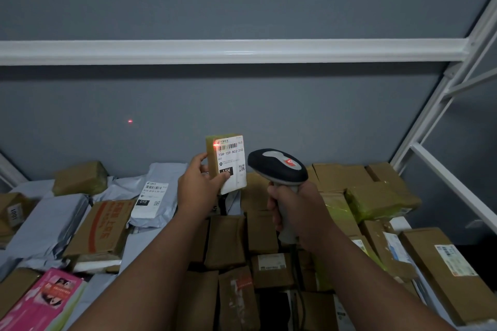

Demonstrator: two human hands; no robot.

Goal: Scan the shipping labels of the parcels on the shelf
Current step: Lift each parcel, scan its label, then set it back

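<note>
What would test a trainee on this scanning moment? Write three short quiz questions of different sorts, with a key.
1. True or false: the left hand holds the small parcel upright, its shipping label facing the camera.
2. Which hand grips the barcode scanner? A) left hand B) right hand C) neither
3. Fill in: the red scan light falls at the label's upper ___ corner, beside the barcode.

Key: 1 true; 2 B; 3 left.
</note>
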